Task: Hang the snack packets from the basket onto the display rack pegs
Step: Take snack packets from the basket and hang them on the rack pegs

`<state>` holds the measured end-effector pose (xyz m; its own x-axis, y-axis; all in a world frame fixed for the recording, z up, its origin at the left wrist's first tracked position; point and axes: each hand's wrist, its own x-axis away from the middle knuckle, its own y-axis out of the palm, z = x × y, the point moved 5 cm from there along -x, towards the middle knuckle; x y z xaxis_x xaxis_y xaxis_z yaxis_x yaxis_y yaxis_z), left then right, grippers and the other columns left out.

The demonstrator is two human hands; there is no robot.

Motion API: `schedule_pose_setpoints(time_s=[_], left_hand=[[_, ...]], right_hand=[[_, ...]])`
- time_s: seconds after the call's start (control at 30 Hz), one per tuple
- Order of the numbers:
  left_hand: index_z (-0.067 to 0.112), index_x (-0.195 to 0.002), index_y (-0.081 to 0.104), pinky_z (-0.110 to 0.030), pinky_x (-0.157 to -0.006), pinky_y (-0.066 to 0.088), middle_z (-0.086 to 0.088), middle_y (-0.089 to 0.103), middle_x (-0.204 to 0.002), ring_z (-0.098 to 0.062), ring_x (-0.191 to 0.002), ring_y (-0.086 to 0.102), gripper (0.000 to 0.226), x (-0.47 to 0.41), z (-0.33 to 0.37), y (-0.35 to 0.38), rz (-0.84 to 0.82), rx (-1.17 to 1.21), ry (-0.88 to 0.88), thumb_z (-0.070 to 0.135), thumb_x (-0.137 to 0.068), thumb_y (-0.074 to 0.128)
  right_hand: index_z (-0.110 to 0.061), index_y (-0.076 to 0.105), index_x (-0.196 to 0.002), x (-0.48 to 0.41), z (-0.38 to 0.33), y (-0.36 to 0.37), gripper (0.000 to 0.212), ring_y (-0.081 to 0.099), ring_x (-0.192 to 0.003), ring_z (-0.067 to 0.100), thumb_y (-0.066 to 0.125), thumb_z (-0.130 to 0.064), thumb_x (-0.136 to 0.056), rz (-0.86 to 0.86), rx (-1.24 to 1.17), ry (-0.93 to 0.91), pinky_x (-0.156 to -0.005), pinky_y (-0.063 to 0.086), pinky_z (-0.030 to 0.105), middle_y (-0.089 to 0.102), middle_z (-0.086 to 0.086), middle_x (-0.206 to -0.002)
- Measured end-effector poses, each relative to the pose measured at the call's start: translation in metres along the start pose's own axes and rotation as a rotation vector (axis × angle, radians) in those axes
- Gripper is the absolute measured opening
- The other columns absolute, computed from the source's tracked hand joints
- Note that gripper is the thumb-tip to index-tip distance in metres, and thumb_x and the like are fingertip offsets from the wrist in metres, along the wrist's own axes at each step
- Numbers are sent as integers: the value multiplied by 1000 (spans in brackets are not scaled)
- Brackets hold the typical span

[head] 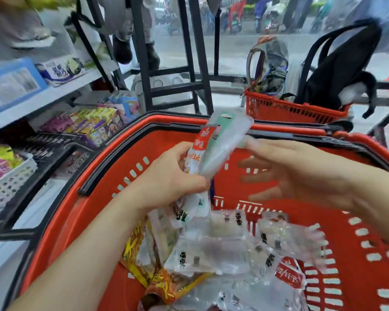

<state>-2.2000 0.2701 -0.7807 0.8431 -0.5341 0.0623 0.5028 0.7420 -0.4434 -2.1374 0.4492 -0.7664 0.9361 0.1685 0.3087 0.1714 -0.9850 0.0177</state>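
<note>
Nearest me, at the bottom of the large red plastic shopping basket with black handles (94, 198), I see a loose heap of clear plastic snack packets with black print (222, 250). A yellow-and-orange foil packet (139, 257) lies at the heap's left edge.

Above the heap, my left forearm comes in from the lower left. The left grip (166, 176) is clenched round the lower half of a long clear snack packet with a red label (222, 142), held in the air over the basket. The packet's long axis runs up and away from me, tilted to the right. Its pale top end reaches the far rim, and its lower end hangs below the fist toward the heap.

The right grip (301, 171) is released, with fingers straight and spread and the palm turned left toward the packet. It is blurred. Its uppermost fingertip is at the packet's upper edge, but I cannot tell whether it touches.

Farther off to the right, a second red basket (290, 111) carries a black backpack (337, 70). On the left, white shelves (43, 97) hold blue boxes and coloured packets. A black metal frame (144, 63) stands before the glass.
</note>
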Motion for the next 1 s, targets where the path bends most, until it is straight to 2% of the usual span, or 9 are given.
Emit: schedule_pose_setpoints(time_s=[0.13,0.23,0.33,0.47,0.57,0.67,0.73,0.83,1.0], left_hand=[[46,-119,46,-33,-75,55,16,67,-90,-4,-80,64,70,-2,35,12,125,-256,117,36,-55,73],[45,-124,38,-33,-72,52,16,65,-89,-6,-79,62,73,-5,56,21,158,-400,140,43,-62,75],[47,-123,38,-36,-78,55,19,67,-96,-4,-85,66,73,6,65,21,190,-373,163,55,-62,77],[50,-122,42,-36,-83,56,21,68,-102,0,-88,67,76,28,68,13,201,-153,181,49,-59,85],[48,-120,48,-38,-85,55,20,69,-103,-3,-92,67,71,40,69,4,280,-123,209,46,-59,85],[42,-118,52,-32,-85,54,21,69,-103,1,-91,67,65,48,63,-9,370,-81,189,44,-63,85],[37,-118,54,-30,-81,55,15,72,-97,0,-84,68,63,53,59,-19,435,61,160,47,-63,82],[15,-115,54,-10,-46,43,10,68,-64,4,-47,57,39,61,57,-20,426,349,136,22,-81,72],[15,-100,62,-25,-52,42,-6,70,-87,-27,-68,61,27,61,48,-10,343,525,121,27,-78,71]], right_hand=[[-26,60,-125,11,-21,7,56,69,-105,27,78,-33,-72,33,-147,-165,-88,55,47,71,5,-117],[-35,36,-144,16,-42,-3,82,73,-90,27,70,2,-80,306,-225,-408,-71,60,45,71,8,-111],[-39,30,-145,21,-54,-4,93,73,-90,21,65,17,-79,389,-99,-572,-67,60,38,68,6,-115],[-37,39,-141,28,-57,1,84,74,-84,17,69,11,-80,381,54,-641,-70,60,34,75,2,-97],[-39,44,-136,31,-60,10,71,74,-87,19,66,6,-86,310,103,-670,-77,61,39,75,3,-99],[-39,54,-125,33,-64,17,52,69,-85,41,66,-3,-89,312,229,-714,-72,58,57,73,15,-97],[-33,56,-115,34,-65,18,39,67,-79,45,68,-7,-88,336,231,-713,-66,55,62,72,15,-89],[-30,43,-109,34,-63,19,42,70,-68,36,71,-11,-84,309,180,-658,-59,58,53,73,11,-81],[-25,48,-115,31,-58,27,53,74,-74,19,76,0,-77,198,222,-622,-63,60,32,75,10,-86]])
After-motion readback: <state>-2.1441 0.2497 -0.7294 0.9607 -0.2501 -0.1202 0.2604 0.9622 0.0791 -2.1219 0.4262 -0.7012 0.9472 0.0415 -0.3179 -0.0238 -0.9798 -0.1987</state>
